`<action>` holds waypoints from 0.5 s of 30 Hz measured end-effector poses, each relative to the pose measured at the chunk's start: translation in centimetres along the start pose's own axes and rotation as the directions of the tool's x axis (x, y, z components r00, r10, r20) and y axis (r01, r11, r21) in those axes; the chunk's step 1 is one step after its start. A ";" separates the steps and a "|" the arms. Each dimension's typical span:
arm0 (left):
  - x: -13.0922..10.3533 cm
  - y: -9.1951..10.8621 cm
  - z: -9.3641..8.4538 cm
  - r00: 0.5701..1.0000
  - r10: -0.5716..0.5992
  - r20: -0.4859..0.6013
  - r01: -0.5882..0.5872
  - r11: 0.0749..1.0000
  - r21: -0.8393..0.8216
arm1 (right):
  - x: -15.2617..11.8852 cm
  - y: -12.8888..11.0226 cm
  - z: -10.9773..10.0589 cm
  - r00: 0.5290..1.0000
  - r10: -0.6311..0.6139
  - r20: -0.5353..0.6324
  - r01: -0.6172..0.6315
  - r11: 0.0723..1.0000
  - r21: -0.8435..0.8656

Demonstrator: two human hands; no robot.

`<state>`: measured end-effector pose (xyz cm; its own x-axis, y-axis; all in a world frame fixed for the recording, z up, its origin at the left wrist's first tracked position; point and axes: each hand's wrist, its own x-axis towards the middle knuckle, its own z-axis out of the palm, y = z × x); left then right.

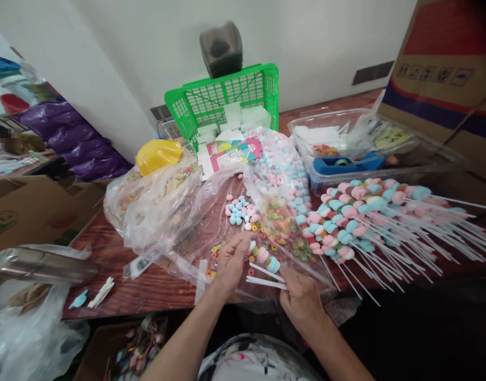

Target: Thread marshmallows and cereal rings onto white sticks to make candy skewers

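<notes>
My left hand (231, 263) is closed at the upper end of a short row of threaded candies (262, 255), pinching a piece too small to make out. My right hand (300, 293) is wrapped round several white sticks (266, 281) and is at the blue end of that candy row. Beyond my hands, loose pink and blue candies (238, 210) and small coloured rings (272, 238) lie on clear plastic. To the right is a pile of finished-looking candy skewers (357, 211) with white sticks pointing toward the right and front.
A green basket (227, 95) with white boxes stands at the back. Bags of rings (159, 196) lie left, with a yellow scoop-like object (157, 155). A clear tray (333, 182) with a blue tape dispenser (346, 164) is back right. A metal flask (44, 266) is left.
</notes>
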<state>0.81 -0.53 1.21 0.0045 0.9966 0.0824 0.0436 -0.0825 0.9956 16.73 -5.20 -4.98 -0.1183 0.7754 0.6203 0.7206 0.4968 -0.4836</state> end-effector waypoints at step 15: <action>1.0 1.1 3.2 0.962 -0.262 -0.083 0.183 0.835 -0.519 | 1.2 -2.8 0.7 0.998 -0.049 0.041 0.045 0.996 0.080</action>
<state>4.06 0.34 2.28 -0.0898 0.9800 -0.1778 -0.4809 0.1137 0.8694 14.12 -5.43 -3.31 -0.1814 0.7658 0.6170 0.6580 0.5608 -0.5026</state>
